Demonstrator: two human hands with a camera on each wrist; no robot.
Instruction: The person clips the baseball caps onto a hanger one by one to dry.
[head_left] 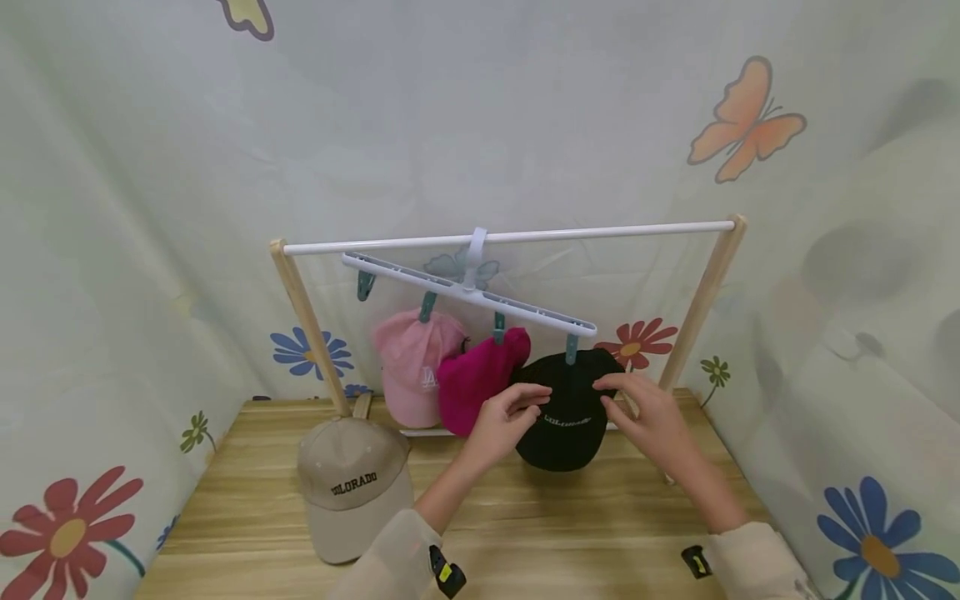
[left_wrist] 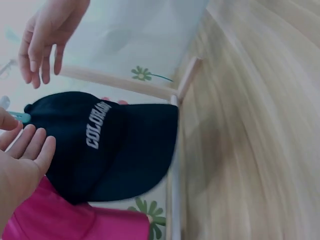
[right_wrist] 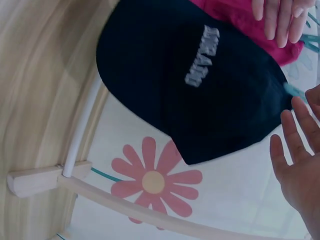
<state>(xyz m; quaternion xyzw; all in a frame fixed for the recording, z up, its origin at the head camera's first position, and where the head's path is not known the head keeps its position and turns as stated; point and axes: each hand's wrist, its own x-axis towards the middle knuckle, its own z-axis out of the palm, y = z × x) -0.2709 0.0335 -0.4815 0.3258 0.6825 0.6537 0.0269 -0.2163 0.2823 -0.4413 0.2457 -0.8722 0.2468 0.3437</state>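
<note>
A black cap [head_left: 564, 442] with white lettering hangs by its crown from a green clip [head_left: 572, 348] at the right end of a white clip hanger [head_left: 517, 308]. My left hand [head_left: 508, 421] is at the cap's left side, fingers loosely bent and holding nothing. On its other side, my right hand [head_left: 647, 417] has its fingers spread a little, also with nothing in them. In the right wrist view, the right hand [right_wrist: 302, 165] appears apart from the black cap [right_wrist: 200, 95]. A magenta cap [head_left: 476, 383] and a light pink cap [head_left: 408, 375] hang from clips further left.
The hanger hooks over a white rod [head_left: 600, 232] between wooden posts [head_left: 705, 292]. Its left-end clip [head_left: 365, 286] holds no cap. A beige cap [head_left: 352, 475] sits on the wood-grain table [head_left: 247, 483], at the stand's left foot. A flower-and-butterfly printed curtain [head_left: 600, 125] surrounds it.
</note>
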